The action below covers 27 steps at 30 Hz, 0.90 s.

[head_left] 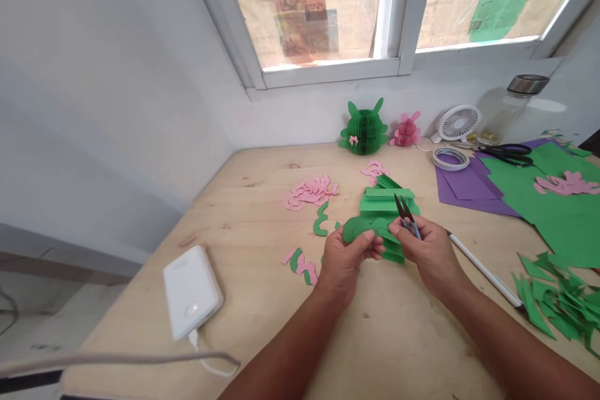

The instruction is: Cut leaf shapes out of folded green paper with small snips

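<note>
Near the middle of the table, my left hand (347,257) pinches a rounded green paper piece (360,227) between thumb and fingers. My right hand (427,253) holds small pointed snips (407,215), blades pointing up and away, and its fingertips touch the right end of the same paper. Folded green paper strips (387,200) lie just beyond and partly under both hands. To the left are a heap of pink paper cutouts (310,191), a wavy green cutout (320,220) and mixed pink and green scraps (302,267).
Behind stand a green paper figure (364,132), a pink one (406,130), a small fan (458,122) and a glass bottle (509,114). Rightward lie tape (450,159), black scissors (509,153), a pen (485,270) and green offcuts (557,297). A white power bank (192,292) lies left.
</note>
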Motion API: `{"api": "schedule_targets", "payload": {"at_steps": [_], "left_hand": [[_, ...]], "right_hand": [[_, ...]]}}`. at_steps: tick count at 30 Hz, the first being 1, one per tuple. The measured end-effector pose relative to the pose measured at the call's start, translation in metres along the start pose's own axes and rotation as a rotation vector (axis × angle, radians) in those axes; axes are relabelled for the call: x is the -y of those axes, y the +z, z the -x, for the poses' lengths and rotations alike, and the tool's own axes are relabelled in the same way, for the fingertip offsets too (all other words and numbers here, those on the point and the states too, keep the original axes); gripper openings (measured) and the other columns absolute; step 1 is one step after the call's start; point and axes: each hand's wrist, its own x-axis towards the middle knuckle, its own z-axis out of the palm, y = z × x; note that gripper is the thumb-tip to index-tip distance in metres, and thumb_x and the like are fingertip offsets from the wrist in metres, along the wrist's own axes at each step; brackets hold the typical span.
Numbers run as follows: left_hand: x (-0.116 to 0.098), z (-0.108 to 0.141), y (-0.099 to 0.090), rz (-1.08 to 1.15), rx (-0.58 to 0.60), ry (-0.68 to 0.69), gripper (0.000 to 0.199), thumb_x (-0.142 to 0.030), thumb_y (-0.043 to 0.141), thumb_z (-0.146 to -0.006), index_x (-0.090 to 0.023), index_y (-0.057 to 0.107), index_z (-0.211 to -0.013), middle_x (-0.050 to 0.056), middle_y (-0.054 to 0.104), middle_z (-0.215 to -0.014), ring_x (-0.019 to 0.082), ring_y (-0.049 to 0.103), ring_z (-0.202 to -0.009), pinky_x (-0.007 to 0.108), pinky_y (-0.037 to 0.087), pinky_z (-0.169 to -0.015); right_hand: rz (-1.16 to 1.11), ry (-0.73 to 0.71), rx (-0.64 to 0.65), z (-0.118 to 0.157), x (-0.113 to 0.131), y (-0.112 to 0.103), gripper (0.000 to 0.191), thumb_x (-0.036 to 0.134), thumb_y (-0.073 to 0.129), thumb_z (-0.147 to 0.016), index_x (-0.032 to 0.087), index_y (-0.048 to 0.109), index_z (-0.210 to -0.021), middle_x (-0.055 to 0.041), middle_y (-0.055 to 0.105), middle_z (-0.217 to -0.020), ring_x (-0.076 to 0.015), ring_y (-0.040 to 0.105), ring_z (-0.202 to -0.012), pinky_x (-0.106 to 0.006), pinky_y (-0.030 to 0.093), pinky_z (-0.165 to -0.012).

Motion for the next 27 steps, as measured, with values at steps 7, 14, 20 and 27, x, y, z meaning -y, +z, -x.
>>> {"api": "schedule_targets", "payload": {"at_steps": [7, 14, 20, 27], "left_hand": [[0.002, -0.002, 0.001, -0.007, -0.02, -0.006, 0.023, -0.028, 0.08, -0.061, -0.012, 0.065, -0.067, 0.005, 0.068, -0.063, 0.013, 0.061, -0.055, 0.023, 0.049, -0.054], [-0.004, -0.003, 0.018, -0.02, -0.037, -0.017, 0.019, -0.025, 0.078, -0.061, -0.011, 0.065, -0.066, 0.005, 0.067, -0.062, 0.012, 0.06, -0.054, 0.022, 0.047, -0.053], [0.003, -0.018, 0.02, 0.047, -0.125, 0.081, 0.022, -0.026, 0.078, -0.059, -0.012, 0.063, -0.067, 0.003, 0.067, -0.062, 0.011, 0.059, -0.051, 0.022, 0.046, -0.052], [0.002, -0.018, 0.007, 0.067, -0.144, 0.144, 0.023, -0.028, 0.078, -0.061, -0.013, 0.064, -0.071, 0.005, 0.068, -0.063, 0.017, 0.067, -0.063, 0.025, 0.05, -0.057]], "right_hand": [[0.031, -0.064, -0.017, 0.001, -0.015, -0.005, 0.028, 0.041, 0.072, -0.071, 0.016, 0.061, -0.071, 0.0052, 0.039, -0.059, -0.0079, 0.029, -0.051, -0.023, 0.021, -0.046], [-0.072, -0.09, -0.062, 0.0, -0.013, -0.009, 0.026, 0.04, 0.073, -0.071, 0.017, 0.061, -0.073, 0.0062, 0.037, -0.056, -0.0069, 0.026, -0.047, -0.023, 0.018, -0.042], [-0.165, -0.149, -0.135, -0.003, -0.017, -0.013, 0.02, 0.034, 0.069, -0.074, 0.018, 0.063, -0.084, 0.0088, 0.032, -0.051, -0.0071, 0.024, -0.043, -0.023, 0.017, -0.041], [-0.18, -0.097, 0.051, 0.004, -0.018, -0.016, 0.017, 0.033, 0.061, -0.083, 0.017, 0.063, -0.079, 0.0061, 0.036, -0.05, -0.0097, 0.03, -0.046, -0.025, 0.021, -0.044]]}}
